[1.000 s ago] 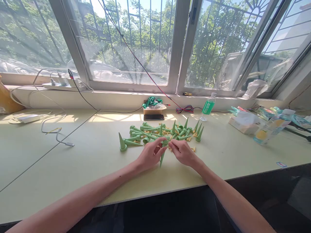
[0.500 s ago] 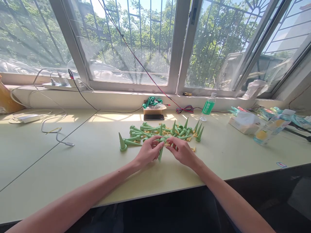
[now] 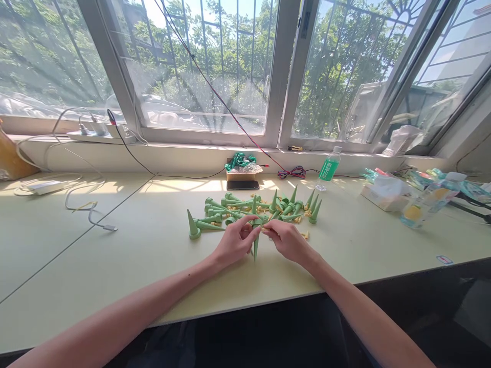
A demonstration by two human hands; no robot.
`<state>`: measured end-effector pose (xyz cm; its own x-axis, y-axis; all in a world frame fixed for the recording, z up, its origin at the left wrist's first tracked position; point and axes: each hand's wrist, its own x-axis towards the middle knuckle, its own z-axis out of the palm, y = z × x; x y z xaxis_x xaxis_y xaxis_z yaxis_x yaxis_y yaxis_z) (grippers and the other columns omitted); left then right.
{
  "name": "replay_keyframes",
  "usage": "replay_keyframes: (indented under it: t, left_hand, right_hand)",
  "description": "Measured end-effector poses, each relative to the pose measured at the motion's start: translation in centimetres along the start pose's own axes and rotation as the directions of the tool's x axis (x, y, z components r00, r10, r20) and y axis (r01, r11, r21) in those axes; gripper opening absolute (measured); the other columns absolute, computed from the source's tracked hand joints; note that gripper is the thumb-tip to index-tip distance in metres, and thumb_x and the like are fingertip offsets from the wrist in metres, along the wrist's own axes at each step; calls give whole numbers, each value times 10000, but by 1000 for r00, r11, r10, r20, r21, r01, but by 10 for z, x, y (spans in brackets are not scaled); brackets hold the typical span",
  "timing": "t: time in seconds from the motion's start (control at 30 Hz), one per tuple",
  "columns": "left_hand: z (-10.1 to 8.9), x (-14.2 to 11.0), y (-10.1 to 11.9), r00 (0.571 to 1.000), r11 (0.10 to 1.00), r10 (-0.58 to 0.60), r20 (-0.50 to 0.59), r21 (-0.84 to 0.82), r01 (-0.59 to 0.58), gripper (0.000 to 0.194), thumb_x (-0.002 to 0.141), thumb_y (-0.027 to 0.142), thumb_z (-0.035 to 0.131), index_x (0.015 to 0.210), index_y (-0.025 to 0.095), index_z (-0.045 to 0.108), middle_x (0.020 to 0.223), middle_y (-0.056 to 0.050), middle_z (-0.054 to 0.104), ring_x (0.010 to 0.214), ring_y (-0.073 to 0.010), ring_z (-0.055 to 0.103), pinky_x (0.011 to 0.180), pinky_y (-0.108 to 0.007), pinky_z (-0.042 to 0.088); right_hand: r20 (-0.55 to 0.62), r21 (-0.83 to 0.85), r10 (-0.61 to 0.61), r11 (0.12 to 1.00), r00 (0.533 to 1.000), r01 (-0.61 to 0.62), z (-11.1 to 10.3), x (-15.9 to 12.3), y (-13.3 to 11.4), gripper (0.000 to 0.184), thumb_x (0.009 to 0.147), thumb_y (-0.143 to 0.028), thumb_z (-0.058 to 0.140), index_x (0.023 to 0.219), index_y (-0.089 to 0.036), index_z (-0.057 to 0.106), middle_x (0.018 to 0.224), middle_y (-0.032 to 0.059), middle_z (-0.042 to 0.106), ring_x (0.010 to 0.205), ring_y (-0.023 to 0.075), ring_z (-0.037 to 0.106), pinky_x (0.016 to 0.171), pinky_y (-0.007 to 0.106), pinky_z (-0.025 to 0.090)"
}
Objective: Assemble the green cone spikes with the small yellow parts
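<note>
Green spike (image 3: 255, 249) in left hand (image 3: 236, 240) — crowded pile (image 3: 253, 207) beyond, bottle (image 3: 329, 169) farther

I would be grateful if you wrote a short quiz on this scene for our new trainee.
1. Multiple choice: where are the fingertips of the right hand?
A, on a tissue box; B, by the wide end of a green spike; C, on a phone.

2. True or false: a bottle with a green label stands upright on the table.

3. Fill the gap: the green spike held in the left hand has its tip pointing ____ the near edge of the table (toward / away from).

Key: 1, B; 2, true; 3, toward.
</note>
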<state>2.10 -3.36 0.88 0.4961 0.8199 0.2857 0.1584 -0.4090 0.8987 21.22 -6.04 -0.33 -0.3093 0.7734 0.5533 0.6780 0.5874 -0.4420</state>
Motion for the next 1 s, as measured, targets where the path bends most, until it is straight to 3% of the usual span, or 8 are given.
replay_keyframes:
  t: [0.13, 0.3, 0.47, 0.63, 0.73, 1.0]
  left_hand:
    - [0, -1, -3, 993, 986, 119, -21, 122, -116, 366, 907, 423, 551, 1193, 194, 570, 628, 43, 507, 437, -72, 469, 427, -181, 392]
    - [1, -2, -3, 987, 976, 156, -38, 157, -148, 338, 912, 410, 551, 1185, 214, 580, 721, 24, 523, 438, -55, 471, 437, -186, 405]
    - [1, -1, 0, 998, 998, 60, -34, -30, -61, 387, 906, 450, 560, 1217, 220, 545, 765, 16, 546, 415, -52, 476, 382, -181, 380]
    - [-1, 3, -1, 999, 983, -33, -35, -184, 26, 427, 896, 489, 569, 1205, 197, 531, 686, 30, 567, 356, -62, 473, 317, -174, 347]
    - [-1, 5, -3, 997, 976, -56, -50, -214, 44, 424, 915, 505, 531, 1198, 189, 532, 654, 31, 584, 336, -65, 458, 303, -179, 337]
    - [-2, 4, -3, 999, 984, -42, -17, -175, 38, 421, 936, 499, 500, 1195, 169, 527, 645, 30, 590, 326, -57, 442, 316, -181, 357]
  right_hand:
    - [47, 7, 12, 1000, 999, -12, -4, 1, -4, 259, 1002, -267, 396, 810, -187, 550, 711, 30, 592, 633, 149, 527, 608, 256, 383]
    - [68, 117, 29, 992, 997, -37, -7, 2, -6, 300, 1017, -288, 349, 782, -191, 509, 670, 5, 558, 580, 130, 485, 583, 249, 370]
    - [29, 146, 64, 987, 998, -68, -6, 3, -8, 309, 1019, -333, 364, 796, -192, 525, 661, -6, 555, 568, 123, 488, 583, 245, 381]
    - [-35, 138, 84, 987, 996, -78, -4, 1, -6, 178, 953, -358, 535, 1036, -201, 552, 766, 0, 627, 556, 116, 506, 574, 243, 413]
    - [-49, 111, 59, 992, 997, -53, -2, 0, -3, 196, 939, -343, 567, 1081, -209, 550, 867, 23, 653, 564, 114, 514, 587, 251, 431]
    - [-54, -36, -43, 999, 998, 41, -4, 0, -3, 142, 974, -337, 525, 992, -209, 584, 873, 44, 642, 690, 149, 568, 642, 256, 408]
